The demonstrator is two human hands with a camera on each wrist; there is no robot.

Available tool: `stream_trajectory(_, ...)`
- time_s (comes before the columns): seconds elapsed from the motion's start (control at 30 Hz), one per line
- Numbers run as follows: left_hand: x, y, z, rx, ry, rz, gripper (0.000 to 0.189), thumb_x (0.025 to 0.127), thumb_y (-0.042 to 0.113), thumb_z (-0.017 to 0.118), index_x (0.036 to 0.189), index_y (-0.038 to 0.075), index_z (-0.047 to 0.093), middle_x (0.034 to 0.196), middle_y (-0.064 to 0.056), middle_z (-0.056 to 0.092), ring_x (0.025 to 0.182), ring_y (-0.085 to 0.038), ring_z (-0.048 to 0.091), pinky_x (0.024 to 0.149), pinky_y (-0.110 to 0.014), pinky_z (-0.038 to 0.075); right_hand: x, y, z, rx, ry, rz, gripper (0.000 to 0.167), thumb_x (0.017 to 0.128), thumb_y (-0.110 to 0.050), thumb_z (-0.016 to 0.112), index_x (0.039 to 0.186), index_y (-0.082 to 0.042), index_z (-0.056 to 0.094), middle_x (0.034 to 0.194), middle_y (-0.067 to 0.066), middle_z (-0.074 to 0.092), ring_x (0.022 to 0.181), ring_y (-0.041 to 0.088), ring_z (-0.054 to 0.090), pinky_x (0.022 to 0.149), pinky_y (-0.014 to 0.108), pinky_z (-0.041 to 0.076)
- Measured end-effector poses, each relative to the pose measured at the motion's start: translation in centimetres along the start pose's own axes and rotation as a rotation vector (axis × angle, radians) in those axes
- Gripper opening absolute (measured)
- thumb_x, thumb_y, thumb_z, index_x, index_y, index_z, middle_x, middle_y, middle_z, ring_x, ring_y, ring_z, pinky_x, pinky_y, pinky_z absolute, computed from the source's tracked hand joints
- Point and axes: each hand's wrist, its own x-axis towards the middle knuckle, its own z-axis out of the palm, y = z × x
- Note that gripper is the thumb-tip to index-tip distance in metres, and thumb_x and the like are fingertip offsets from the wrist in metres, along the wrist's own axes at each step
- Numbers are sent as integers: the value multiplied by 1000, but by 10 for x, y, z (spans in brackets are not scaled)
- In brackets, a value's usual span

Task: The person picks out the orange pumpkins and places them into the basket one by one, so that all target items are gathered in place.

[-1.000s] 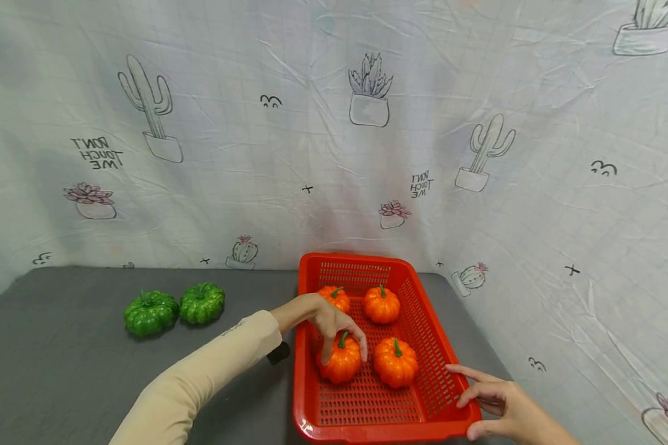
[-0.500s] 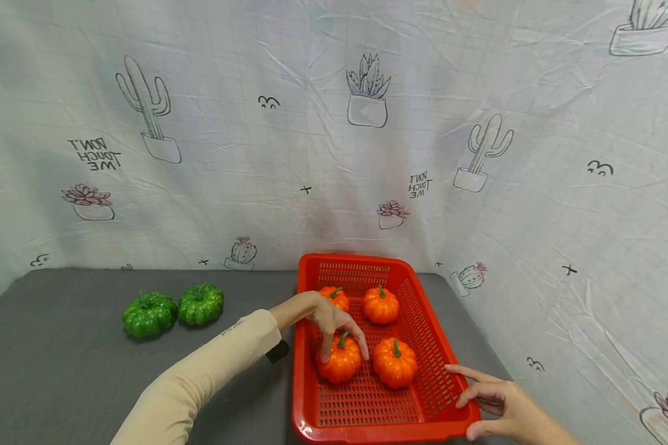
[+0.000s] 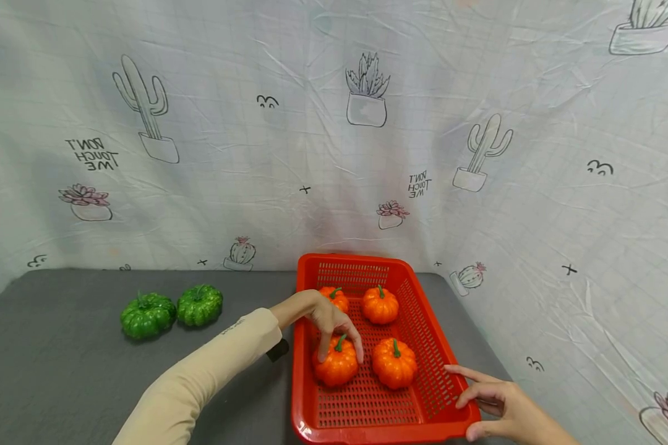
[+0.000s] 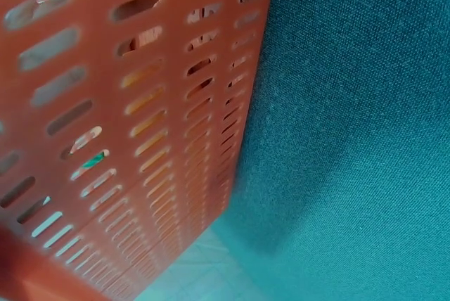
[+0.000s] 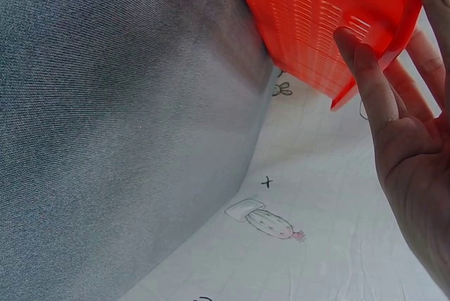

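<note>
In the head view, four-sided red plastic basket (image 3: 306, 408) holds several orange pumpkins with green stems. My left hand (image 3: 334, 321) reaches over the basket's left rim, its fingers and thumb curved down around the front left pumpkin (image 3: 336, 369). Beside it lies the front right pumpkin (image 3: 394, 366). Farther back sit another pumpkin (image 3: 380, 305) and one partly hidden by the left wrist (image 3: 339, 301). My right hand (image 3: 498, 402) grips the basket's front right corner, with the thumb low and the fingers over the rim. In the left wrist view, the basket's slotted wall (image 4: 140, 125) hides the left hand.
Two green pumpkins, one larger (image 3: 148, 315) and one smaller (image 3: 200, 305), lie on the grey tabletop (image 3: 61, 371) left of the basket. A pale cloth with cactus drawings (image 3: 228, 154) hangs behind and along the right side.
The left hand's fingers have drawn in against the front left pumpkin, which has shifted slightly left and toward me. The right hand and the basket stay nearly in place.
</note>
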Motion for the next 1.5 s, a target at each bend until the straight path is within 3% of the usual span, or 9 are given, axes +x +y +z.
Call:
stream_trajectory(0.3,1,0,0,-9,-36,1,73,73,-26,65,139,1,48,140,3,45,120,3,43,96,-23,44,0,4,0,-10,-9,-50,40,73,20,69,110,5,62,150,1,39,131,6,40,90,24,48)
stream_trajectory(0.53,1,-1,-1,-15,-60,21,76,74,-27,63,142,0,44,145,-1,41,122,3,41,98,-23,42,0,0,0,16,1,9,36,76,19,67,110,4,62,149,-4,40,128,4,42,88,26,50)
stream_trajectory(0.93,0,1,-3,-18,-61,-6,73,76,-25,63,141,3,46,145,-2,41,121,2,41,97,-23,43,0,0,0,1,-2,6,37,76,19,67,109,4,63,149,-4,40,129,3,41,88,26,50)
stream_trajectory(1.17,-1,1,-5,-28,-63,0,73,77,-25,61,143,-1,41,144,3,42,129,1,32,105,-18,29,-1,-2,0,19,0,42,35,78,17,67,110,3,63,148,-8,40,127,2,43,88,26,50)
stream_trajectory(1.5,-1,1,-6,-87,-67,-1,72,77,-30,56,143,-5,39,143,-4,43,126,-2,37,104,-20,33,0,1,-1,-1,4,2,38,75,19,68,109,4,63,149,0,40,130,4,41,90,25,49)
